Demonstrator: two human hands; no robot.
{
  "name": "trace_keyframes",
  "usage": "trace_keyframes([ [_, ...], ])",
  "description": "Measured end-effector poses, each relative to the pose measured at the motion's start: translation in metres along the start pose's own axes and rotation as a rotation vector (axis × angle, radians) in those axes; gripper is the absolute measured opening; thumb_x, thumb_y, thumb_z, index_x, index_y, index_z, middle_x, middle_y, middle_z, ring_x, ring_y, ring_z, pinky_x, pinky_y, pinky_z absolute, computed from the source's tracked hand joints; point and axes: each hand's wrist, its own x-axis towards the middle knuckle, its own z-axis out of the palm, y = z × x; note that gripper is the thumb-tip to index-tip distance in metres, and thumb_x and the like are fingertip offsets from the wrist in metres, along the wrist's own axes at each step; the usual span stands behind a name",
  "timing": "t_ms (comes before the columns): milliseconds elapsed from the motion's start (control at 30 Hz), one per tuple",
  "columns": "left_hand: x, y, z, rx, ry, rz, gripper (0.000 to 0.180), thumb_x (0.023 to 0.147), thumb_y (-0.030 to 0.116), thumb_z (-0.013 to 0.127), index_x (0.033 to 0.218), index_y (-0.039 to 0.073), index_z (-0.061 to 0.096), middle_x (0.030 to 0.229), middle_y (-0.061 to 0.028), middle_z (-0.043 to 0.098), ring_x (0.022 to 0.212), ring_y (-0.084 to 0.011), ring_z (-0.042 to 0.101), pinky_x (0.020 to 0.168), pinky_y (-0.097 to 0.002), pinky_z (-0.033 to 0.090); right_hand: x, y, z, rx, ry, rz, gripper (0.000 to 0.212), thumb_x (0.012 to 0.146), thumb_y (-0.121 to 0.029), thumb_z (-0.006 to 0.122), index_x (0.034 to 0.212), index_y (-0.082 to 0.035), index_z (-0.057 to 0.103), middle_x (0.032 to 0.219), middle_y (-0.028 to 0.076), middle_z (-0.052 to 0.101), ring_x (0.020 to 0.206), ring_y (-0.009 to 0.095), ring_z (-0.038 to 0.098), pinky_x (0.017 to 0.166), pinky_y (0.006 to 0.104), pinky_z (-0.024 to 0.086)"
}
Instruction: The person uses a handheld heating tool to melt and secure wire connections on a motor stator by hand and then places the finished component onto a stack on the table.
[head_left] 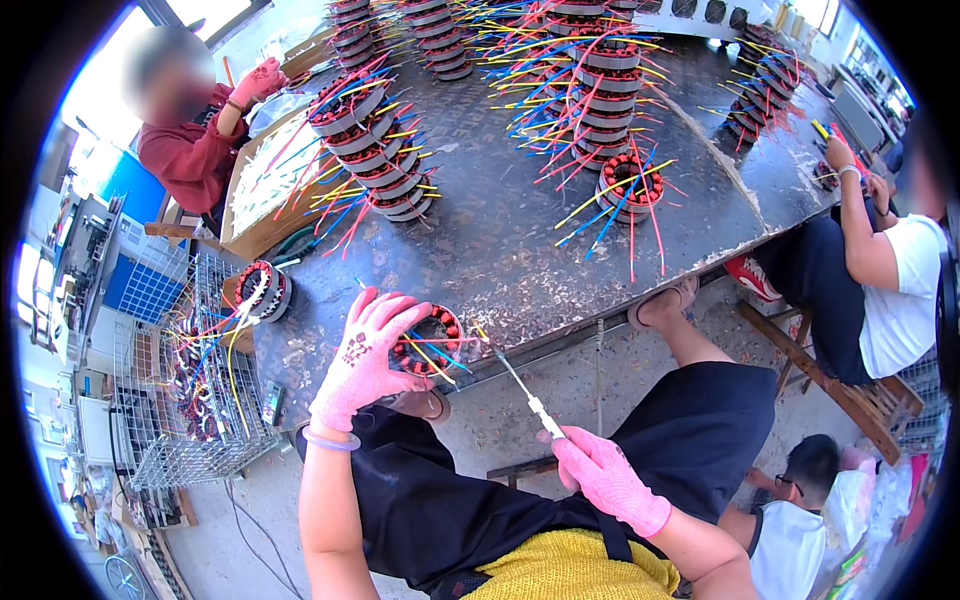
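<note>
My left hand point(372, 352), in a pink glove, is closed round the left side of a motor stator point(452, 330) at the table's near edge. Red windings line its ring, and blue, yellow and red lead wires stick out to the lower right. My right hand point(610, 476), gloved in pink too, grips a thin metal-shafted hand tool point(541, 411) by its white handle. The shaft points up and left, its tip just right of the stator and apart from it. What kind of tip it has is too small to tell. My left palm and fingers hide part of the stator.
Stacks of wired stators point(606, 95) stand across the dark metal table point(480, 240). A single stator point(262, 290) sits at the left corner, beside a wire basket point(205, 440) of wired parts. An open carton point(270, 190) holds white pieces. Co-workers sit left and right; another person is low at right.
</note>
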Motion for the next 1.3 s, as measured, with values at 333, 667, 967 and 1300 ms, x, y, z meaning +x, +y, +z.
trace_keyframes([
  [333, -0.0001, 0.0025, -0.0023, 0.012, -0.003, -0.008, 0.093, 0.052, 0.034, 0.091, 0.137, 0.013, 0.057, 0.132, -0.0088, 0.058, 0.133, -0.0302, 0.048, 0.123, -0.0522, 0.022, -0.0020, -0.0062, 0.0016, 0.018, 0.009, 0.019, 0.035, 0.105, -0.025, 0.050, 0.126, 0.000, 0.062, 0.069, 0.002, 0.051, 0.061, 0.008, 0.048, 0.059, 0.0276, 0.041],
  [667, 0.0012, 0.0025, -0.0018, 0.000, -0.007, -0.006, 0.093, 0.052, 0.034, 0.091, 0.137, 0.013, 0.057, 0.132, -0.0088, 0.058, 0.133, -0.0297, 0.048, 0.123, -0.0521, 0.022, -0.0015, -0.0021, 0.0007, 0.058, 0.010, 0.040, 0.035, 0.104, -0.025, 0.050, 0.125, 0.000, 0.061, 0.072, 0.002, 0.052, 0.064, 0.008, 0.049, 0.061, 0.0277, 0.043],
  [967, 0.0005, 0.0016, -0.0008, -0.001, -0.012, -0.012, 0.093, 0.052, 0.032, 0.090, 0.137, 0.012, 0.058, 0.134, -0.0093, 0.058, 0.135, -0.0298, 0.047, 0.123, -0.0522, 0.021, -0.0011, -0.0044, 0.0001, -0.006, -0.005, 0.030, 0.034, 0.105, -0.025, 0.049, 0.124, 0.001, 0.061, 0.071, 0.004, 0.054, 0.062, 0.010, 0.052, 0.060, 0.0297, 0.044],
  [1300, 0.0006, 0.0028, -0.0021, -0.001, -0.011, -0.013, 0.093, 0.053, 0.034, 0.090, 0.137, 0.013, 0.057, 0.133, -0.0086, 0.058, 0.134, -0.0300, 0.048, 0.123, -0.0524, 0.022, -0.0005, -0.0021, 0.0008, 0.042, -0.010, 0.012, 0.035, 0.105, -0.025, 0.048, 0.126, 0.001, 0.060, 0.071, 0.003, 0.053, 0.062, 0.010, 0.051, 0.060, 0.0292, 0.044],
])
